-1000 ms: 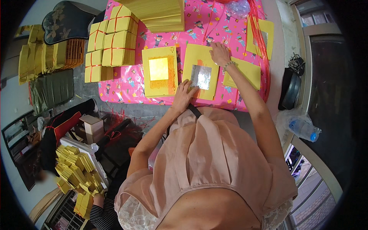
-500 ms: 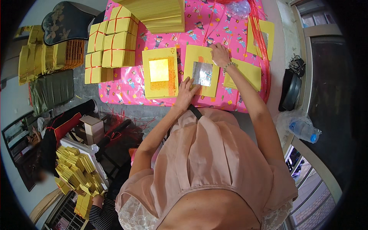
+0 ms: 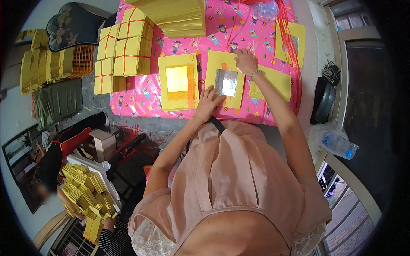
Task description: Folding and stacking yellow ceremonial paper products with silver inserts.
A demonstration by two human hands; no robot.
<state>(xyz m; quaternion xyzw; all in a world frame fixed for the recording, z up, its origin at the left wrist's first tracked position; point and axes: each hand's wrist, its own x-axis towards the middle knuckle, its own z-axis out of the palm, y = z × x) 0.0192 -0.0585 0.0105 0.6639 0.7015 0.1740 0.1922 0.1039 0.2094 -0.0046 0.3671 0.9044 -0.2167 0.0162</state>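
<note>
A stack of yellow paper (image 3: 214, 59) with a silver foil square (image 3: 227, 83) and an orange patch lies in front of me on the table. My left hand (image 3: 208, 102) rests at its lower left edge, fingers spread and extended onto the paper. At the upper right corner of that stack is my right hand (image 3: 246, 62), fingers bent a little and apart, touching the edge. To the left lies another yellow stack with a gold foil square (image 3: 177, 79) on an orange patch. Plain yellow paper (image 3: 273, 85) lies beneath my right wrist.
A pink patterned cloth (image 3: 141, 102) covers the table. Bundles of yellow paper (image 3: 132, 51) tied with red ribbon stand at left, a tall paper stack (image 3: 183, 21) behind. Red strips (image 3: 290, 51) hang at right. A co-worker's striped sleeve (image 3: 112, 241) shows near piled yellow bundles (image 3: 87, 187).
Both my hands stay nearly where they were, and the paper under them has barely shifted. At lower left, the co-worker's hand and arm have moved around the yellow bundles.
</note>
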